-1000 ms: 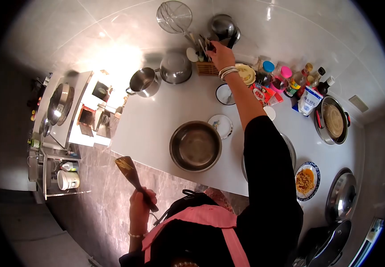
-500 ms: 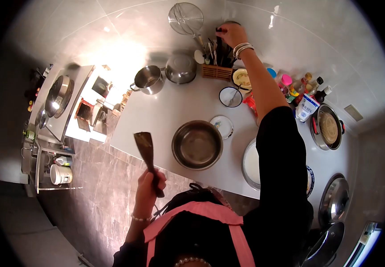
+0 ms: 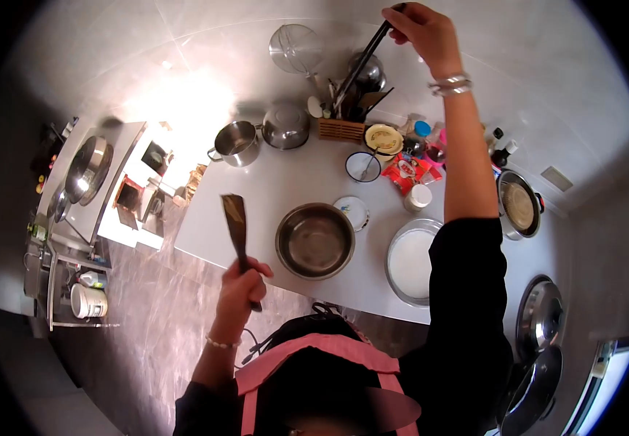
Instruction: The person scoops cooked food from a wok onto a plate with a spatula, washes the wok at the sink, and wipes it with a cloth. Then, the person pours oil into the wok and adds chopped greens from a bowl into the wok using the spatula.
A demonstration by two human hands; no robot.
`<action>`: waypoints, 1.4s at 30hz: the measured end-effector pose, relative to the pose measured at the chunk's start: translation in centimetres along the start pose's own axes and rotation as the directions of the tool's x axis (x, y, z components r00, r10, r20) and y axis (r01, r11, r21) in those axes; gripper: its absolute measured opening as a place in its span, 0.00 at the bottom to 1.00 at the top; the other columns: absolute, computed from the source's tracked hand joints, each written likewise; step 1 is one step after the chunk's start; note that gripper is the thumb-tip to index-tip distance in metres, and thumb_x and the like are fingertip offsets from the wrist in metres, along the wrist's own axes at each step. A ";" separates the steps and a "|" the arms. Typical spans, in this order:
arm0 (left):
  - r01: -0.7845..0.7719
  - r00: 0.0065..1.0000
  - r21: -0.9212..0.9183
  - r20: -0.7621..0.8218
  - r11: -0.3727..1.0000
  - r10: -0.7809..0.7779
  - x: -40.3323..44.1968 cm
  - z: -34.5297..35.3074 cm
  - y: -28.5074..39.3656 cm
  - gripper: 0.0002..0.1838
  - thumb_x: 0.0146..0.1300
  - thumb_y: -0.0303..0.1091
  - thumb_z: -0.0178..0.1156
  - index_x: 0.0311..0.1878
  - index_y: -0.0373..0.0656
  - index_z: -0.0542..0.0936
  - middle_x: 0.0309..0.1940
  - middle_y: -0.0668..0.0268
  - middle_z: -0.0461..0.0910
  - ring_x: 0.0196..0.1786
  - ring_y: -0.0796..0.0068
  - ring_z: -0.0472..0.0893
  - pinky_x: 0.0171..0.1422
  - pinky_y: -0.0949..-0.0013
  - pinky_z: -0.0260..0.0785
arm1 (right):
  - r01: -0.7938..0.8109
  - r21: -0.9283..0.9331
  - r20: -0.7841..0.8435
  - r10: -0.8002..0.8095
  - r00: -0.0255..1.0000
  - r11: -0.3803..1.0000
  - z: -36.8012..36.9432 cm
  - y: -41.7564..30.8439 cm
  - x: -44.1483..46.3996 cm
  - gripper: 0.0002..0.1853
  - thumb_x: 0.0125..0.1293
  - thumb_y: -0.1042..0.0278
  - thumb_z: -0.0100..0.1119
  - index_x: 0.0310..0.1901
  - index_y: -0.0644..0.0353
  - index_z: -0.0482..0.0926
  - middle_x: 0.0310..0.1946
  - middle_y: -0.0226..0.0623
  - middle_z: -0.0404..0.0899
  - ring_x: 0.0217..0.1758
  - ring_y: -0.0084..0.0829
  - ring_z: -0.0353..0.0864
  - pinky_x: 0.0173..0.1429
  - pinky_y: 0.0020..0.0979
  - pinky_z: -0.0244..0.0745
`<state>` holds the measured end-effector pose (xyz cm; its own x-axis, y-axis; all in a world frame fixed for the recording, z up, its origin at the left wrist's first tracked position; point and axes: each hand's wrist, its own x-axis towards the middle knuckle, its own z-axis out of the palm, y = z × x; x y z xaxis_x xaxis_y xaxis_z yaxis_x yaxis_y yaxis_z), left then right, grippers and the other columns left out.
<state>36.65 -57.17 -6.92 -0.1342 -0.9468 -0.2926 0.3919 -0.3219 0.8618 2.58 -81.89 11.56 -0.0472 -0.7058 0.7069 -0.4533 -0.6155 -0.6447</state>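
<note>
My left hand [image 3: 243, 285] is closed around the handle of a brown wooden spatula [image 3: 235, 225], held upright in front of the counter edge. Its blade points up and away from me. High at the back, my right hand [image 3: 425, 36] pinches the top of long black chopsticks [image 3: 367, 58]. They slant down, with their lower ends among the utensils in a slatted wooden holder [image 3: 341, 131]. A round metal utensil [image 3: 367, 71] leans on the wall behind them. An empty steel basin [image 3: 315, 241] sits on the counter between my hands.
A bowl of white contents [image 3: 410, 263] stands right of the basin, near a small plate [image 3: 353, 212]. Behind are an enamel cup [image 3: 363, 167], a yellow bowl [image 3: 383, 140], a red packet [image 3: 407, 171] and bottles. Two steel pots [image 3: 237, 144] stand back left.
My right hand has risen and moved right, drawing the black chopsticks up out of the holder at a slant. My left hand still holds the wooden spatula in nearly the same place.
</note>
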 end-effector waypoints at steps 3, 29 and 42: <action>-0.083 0.993 -0.010 0.084 0.996 0.084 0.6 1.4 2.0 0.02 0.57 0.21 0.46 0.34 0.37 0.67 0.32 0.55 0.76 0.17 0.84 0.62 0.20 0.80 0.55 | -0.101 0.186 0.105 0.082 0.991 0.977 -3.2 -6.4 -5.1 0.10 0.58 0.63 0.59 0.30 0.62 0.79 0.19 0.28 0.75 0.22 0.17 0.73 0.28 0.19 0.69; 0.200 0.354 0.465 0.787 0.863 -0.506 -19.2 10.1 -13.2 0.05 0.54 0.21 0.47 0.33 0.41 0.71 0.37 0.53 0.75 0.24 0.76 0.70 0.27 0.76 0.61 | -0.419 0.343 -0.382 0.533 0.755 0.841 -16.0 -31.6 -54.3 0.16 0.53 0.75 0.62 0.44 0.65 0.74 0.31 0.30 0.76 0.32 0.20 0.74 0.37 0.20 0.70; 0.212 0.103 0.813 0.533 0.542 -0.840 -34.9 14.2 -24.6 0.05 0.54 0.22 0.48 0.35 0.41 0.67 0.36 0.55 0.73 0.23 0.77 0.68 0.25 0.75 0.59 | -0.268 0.666 -0.556 0.702 0.445 0.697 -10.0 -37.7 -80.5 0.29 0.63 0.50 0.50 0.57 0.65 0.64 0.51 0.42 0.72 0.55 0.29 0.70 0.56 0.28 0.64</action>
<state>18.74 -16.21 -12.01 -0.8280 0.1733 -0.5333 -0.5563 -0.3741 0.7420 14.60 1.63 -18.11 -0.8339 -0.5514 0.0238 0.2892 -0.4733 -0.8321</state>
